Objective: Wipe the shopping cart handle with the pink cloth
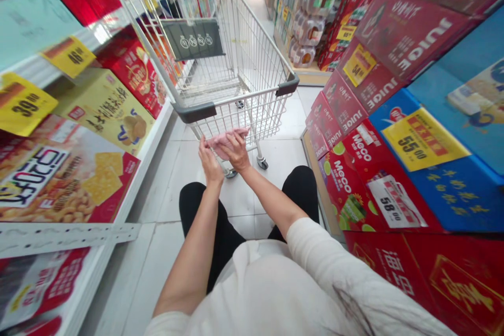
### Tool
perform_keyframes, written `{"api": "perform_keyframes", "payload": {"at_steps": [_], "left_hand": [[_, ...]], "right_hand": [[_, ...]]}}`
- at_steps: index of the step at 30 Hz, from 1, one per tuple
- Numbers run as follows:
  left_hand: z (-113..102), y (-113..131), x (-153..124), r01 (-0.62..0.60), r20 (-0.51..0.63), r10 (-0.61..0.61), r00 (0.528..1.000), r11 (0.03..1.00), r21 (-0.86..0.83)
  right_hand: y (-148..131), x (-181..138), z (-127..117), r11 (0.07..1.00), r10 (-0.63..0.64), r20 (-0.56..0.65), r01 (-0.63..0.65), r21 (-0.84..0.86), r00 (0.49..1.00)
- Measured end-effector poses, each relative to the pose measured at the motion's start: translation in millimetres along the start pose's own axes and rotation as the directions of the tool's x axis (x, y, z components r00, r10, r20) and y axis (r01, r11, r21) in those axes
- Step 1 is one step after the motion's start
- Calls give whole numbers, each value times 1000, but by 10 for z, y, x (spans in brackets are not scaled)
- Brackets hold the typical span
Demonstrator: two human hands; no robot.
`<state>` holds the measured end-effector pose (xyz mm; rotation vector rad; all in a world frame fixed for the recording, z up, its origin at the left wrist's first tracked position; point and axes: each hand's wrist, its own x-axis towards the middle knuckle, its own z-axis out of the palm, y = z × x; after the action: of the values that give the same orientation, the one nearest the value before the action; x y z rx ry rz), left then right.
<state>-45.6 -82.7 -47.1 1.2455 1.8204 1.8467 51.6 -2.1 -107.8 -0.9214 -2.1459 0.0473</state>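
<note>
A folded pink cloth [220,142] is held in front of the near end of a wire shopping cart [268,102]. My left hand [210,161] grips its left end, with the fingertips at the edge. My right hand [237,152] lies over the right part, its fingers curled onto the fabric. Just behind the cloth are the cart's white wires; whether it touches them I cannot tell. The cart has dark grey corner grips [197,113] and a grey panel [195,39] inside.
Shelves with boxed snacks [110,105] and yellow price tags [25,105] line the left. Stacked red drink cartons [350,178] and blue boxes [464,189] rise on the right. Wrapped bottle packs [315,5] stand farther off. White floor tiles [165,178] run between.
</note>
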Motion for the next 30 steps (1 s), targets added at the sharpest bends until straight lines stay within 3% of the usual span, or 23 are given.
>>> {"api": "perform_keyframes", "payload": {"at_steps": [2, 4, 6, 9, 11, 14, 17, 19, 21, 23, 26, 27, 30], "left_hand": [[9, -30, 17, 10, 24, -10, 1000, 1000, -22], [15, -54, 37, 4, 39, -3, 999, 1000, -26], [33, -69, 38, -15, 43, 15, 999, 1000, -8], [86, -79, 4, -41, 35, 39, 999, 998, 45], [123, -79, -28, -46, 38, 43, 998, 995, 86], [155, -72, -58, -50, 50, 45, 998, 993, 110], [159, -65, -67, -41, 49, 36, 998, 994, 106], [155, -65, -68, -34, 53, 29, 998, 993, 110], [156, -64, -74, -27, 61, 21, 998, 994, 106], [168, -56, -91, -17, 64, 11, 998, 995, 94], [215, -23, -138, 14, 65, -20, 998, 995, 99], [238, -9, -159, 24, 67, -31, 997, 994, 107], [312, 16, -222, 32, 87, -43, 995, 992, 124]], "right_hand": [[117, -170, -14, 999, -35, 54, 34, 14, 998], [230, -304, -53, 999, -34, 20, 34, 27, 999], [342, -290, -118, 999, 47, -127, -43, 32, 991], [518, -15, -223, 976, 218, -380, -208, 66, 899], [614, 158, -259, 959, 282, -441, -261, 109, 852], [643, 87, -222, 936, 350, -371, -312, 162, 860], [575, -326, -116, 911, 406, -198, -378, 166, 892], [570, -565, -61, 897, 431, -203, -392, 206, 879], [644, -631, -49, 868, 491, -314, -425, 257, 813], [775, -521, -71, 794, 608, -414, -506, 337, 678], [853, -241, -83, 662, 750, -416, -596, 455, 514], [791, -177, -58, 628, 778, -400, -609, 485, 484], [308, -177, 111, 553, 830, -303, -617, 560, 468]]}}
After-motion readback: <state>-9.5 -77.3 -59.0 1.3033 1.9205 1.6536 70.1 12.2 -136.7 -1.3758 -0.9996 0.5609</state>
